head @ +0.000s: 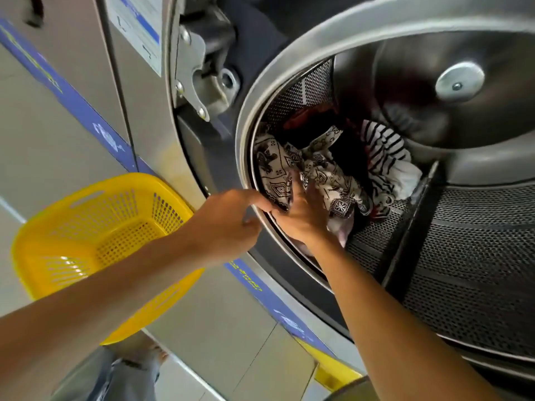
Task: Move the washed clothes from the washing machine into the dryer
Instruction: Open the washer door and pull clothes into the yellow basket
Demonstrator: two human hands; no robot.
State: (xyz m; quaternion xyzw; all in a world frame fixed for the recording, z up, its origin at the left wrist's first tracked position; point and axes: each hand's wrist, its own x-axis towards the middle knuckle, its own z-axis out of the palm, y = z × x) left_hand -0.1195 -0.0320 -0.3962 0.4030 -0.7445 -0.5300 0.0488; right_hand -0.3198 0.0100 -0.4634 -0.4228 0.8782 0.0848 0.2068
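Observation:
The open steel drum (469, 256) of a front-loading machine fills the right half of the view. A heap of clothes lies at its left inner side: a black-and-white patterned cloth (324, 172) in front, a striped garment (385, 157) behind it, dark and red pieces (315, 117) further back. My right hand (304, 218) reaches through the door opening and grips the patterned cloth. My left hand (231, 224) is at the drum's rim (246, 134), pinching the edge of the same cloth.
A yellow perforated laundry basket (98, 241) sits on the floor at lower left, below the door opening. The door hinge (202, 70) juts out at upper left of the opening. A blue strip (69, 96) runs along the machine fronts. My legs show at the bottom.

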